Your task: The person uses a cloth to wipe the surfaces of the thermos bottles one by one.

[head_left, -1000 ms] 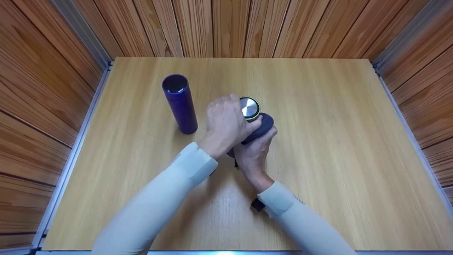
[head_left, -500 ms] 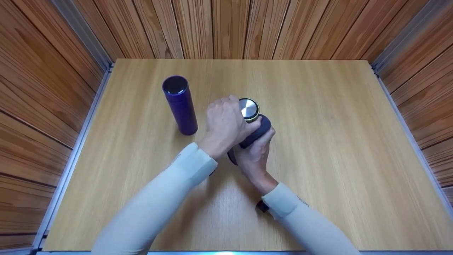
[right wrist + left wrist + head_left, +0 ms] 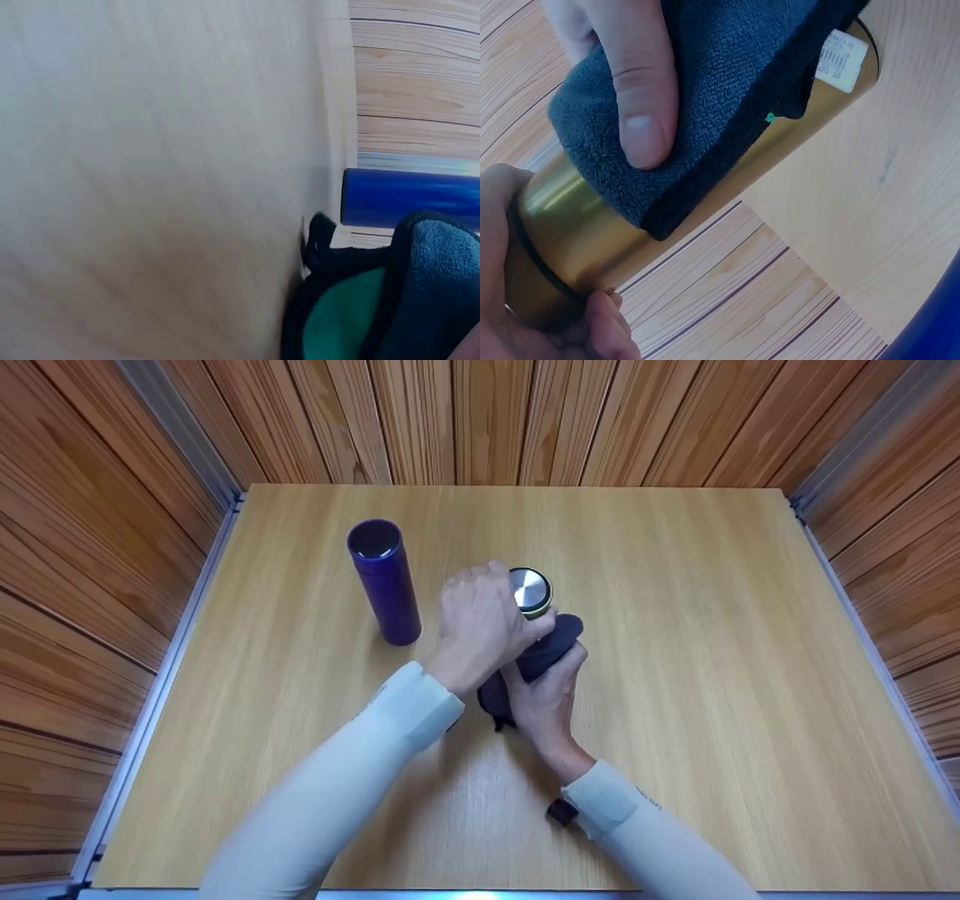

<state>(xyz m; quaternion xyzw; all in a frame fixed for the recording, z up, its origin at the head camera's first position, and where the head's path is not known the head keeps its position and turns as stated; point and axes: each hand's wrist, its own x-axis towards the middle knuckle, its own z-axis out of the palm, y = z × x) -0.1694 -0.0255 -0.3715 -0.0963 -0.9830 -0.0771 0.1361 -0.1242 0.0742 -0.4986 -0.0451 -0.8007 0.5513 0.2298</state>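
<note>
My left hand (image 3: pixel 480 615) grips a gold bottle (image 3: pixel 577 232) around its top end, just beside a black ring. In the head view only the bottle's silver-topped lid (image 3: pixel 529 589) shows past that hand. A dark blue-grey cloth (image 3: pixel 720 82) with black edging lies wrapped partly over the bottle's side. Pressing it there is my right hand (image 3: pixel 547 697), its thumb flat on the cloth and its fingers behind, mostly hidden. In the right wrist view, a green patch and a small black loop show on the cloth (image 3: pixel 431 289).
A purple-blue bottle (image 3: pixel 390 592) stands upright on the wooden table (image 3: pixel 712 697), left of my hands. Near the gold bottle's base sits a white barcode sticker (image 3: pixel 841 60). Wood-plank walls (image 3: pixel 487 420) enclose the table at the back and sides.
My right hand has slid down the bottle toward me with the cloth, after a slight shift in its tilt. The left hand and the purple-blue bottle have stayed nearly in place.
</note>
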